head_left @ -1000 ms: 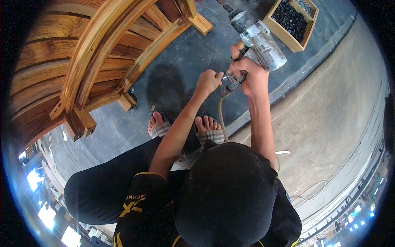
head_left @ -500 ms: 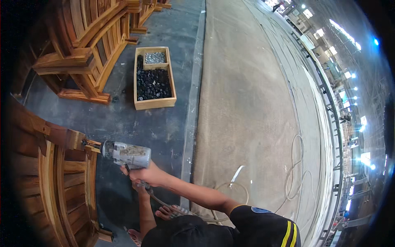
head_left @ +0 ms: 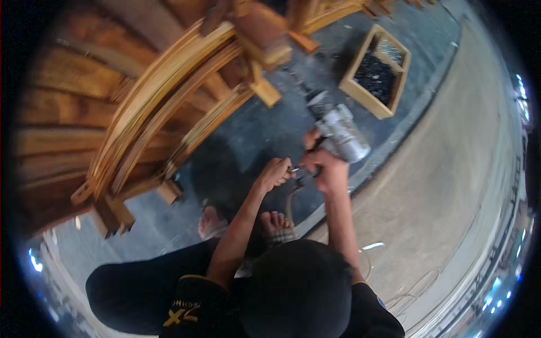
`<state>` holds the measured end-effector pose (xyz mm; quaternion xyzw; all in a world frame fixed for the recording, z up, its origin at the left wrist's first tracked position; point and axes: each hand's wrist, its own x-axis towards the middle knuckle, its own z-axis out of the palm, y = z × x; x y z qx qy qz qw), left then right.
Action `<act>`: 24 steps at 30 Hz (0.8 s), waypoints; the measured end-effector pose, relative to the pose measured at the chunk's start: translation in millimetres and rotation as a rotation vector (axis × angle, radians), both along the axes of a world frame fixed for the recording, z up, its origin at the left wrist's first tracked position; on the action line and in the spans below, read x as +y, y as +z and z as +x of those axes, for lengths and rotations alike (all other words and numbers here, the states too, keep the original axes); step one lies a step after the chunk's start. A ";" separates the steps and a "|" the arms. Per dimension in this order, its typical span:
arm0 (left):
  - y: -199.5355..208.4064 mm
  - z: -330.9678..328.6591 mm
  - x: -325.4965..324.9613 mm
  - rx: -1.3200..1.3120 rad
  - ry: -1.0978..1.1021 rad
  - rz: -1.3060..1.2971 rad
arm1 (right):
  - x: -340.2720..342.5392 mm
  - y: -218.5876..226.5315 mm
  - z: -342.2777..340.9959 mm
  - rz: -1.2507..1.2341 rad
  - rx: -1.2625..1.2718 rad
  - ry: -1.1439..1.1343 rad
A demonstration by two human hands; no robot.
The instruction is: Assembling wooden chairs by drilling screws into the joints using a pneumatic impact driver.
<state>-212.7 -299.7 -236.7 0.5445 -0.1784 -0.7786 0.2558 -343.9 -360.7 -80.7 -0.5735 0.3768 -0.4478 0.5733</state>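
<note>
My right hand point(head_left: 329, 168) is wrapped round the handle of a silver air impact wrench point(head_left: 345, 135). The tool's long dark bit points up and left, its tip close to the end of a wooden leg point(head_left: 276, 55) but apart from it. Left of the wrench's handle, my left hand point(head_left: 274, 173) is closed, with a small shiny metal piece showing at its fingertips, too small and blurred to name. Beside both hands lies a curved, slatted wooden furniture frame point(head_left: 163, 96) in brown and honey tones. A hose point(head_left: 291, 200) hangs below the wrench.
An open wooden box point(head_left: 365, 97) beyond the wrench has one part of small dark pieces and another of silvery ones. More wooden furniture point(head_left: 332, 14) stands at the far side. My bare feet point(head_left: 276, 221) are near the frame. A pale hose point(head_left: 414, 290) loops over the brownish floor covering.
The view has turned, shifting the box to the right. The wrench has drawn back from the wooden end its bit was at. My left hand, earlier below the handle, is now out to the left, closed.
</note>
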 end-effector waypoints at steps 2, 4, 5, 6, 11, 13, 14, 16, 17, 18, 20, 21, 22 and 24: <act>11.2 23.2 23.4 0.151 0.031 0.015 | 2.0 17.3 18.8 0.475 -0.240 -0.013; 11.7 32.1 38.2 0.392 0.045 -0.027 | 3.7 29.6 23.1 0.520 -0.349 0.037; 11.6 35.9 42.3 0.393 0.050 -0.021 | 5.1 31.0 25.3 0.528 -0.347 0.039; 12.9 36.6 41.2 0.355 0.063 -0.052 | 4.5 31.6 24.9 0.527 -0.326 0.031; 14.4 39.3 38.0 0.240 0.080 -0.107 | 3.8 30.2 23.3 0.539 -0.346 0.022; 16.6 39.0 36.5 0.256 0.102 -0.130 | 0.9 27.4 20.8 0.526 -0.332 0.022; 17.6 38.4 34.9 0.285 0.145 -0.152 | 0.1 27.7 19.6 0.522 -0.338 0.021; 19.7 42.3 31.1 0.362 0.216 -0.165 | -1.9 28.1 19.4 0.514 -0.352 0.035; 20.8 44.6 29.3 0.362 0.213 -0.164 | -2.6 26.4 19.1 0.514 -0.353 0.031; 20.9 46.1 28.4 0.386 0.253 -0.162 | -2.4 23.2 18.3 0.510 -0.341 0.026; 21.0 51.7 26.0 0.465 0.331 -0.156 | -1.1 20.4 17.0 0.509 -0.327 0.015; 20.9 56.5 26.2 0.463 0.331 -0.154 | -0.5 20.4 17.8 0.525 -0.331 0.022; 20.8 61.2 26.7 0.500 0.375 -0.187 | -0.1 20.6 18.2 0.542 -0.334 0.028; 25.0 68.4 26.3 0.515 0.428 -0.244 | -0.9 22.6 17.8 0.545 -0.346 0.038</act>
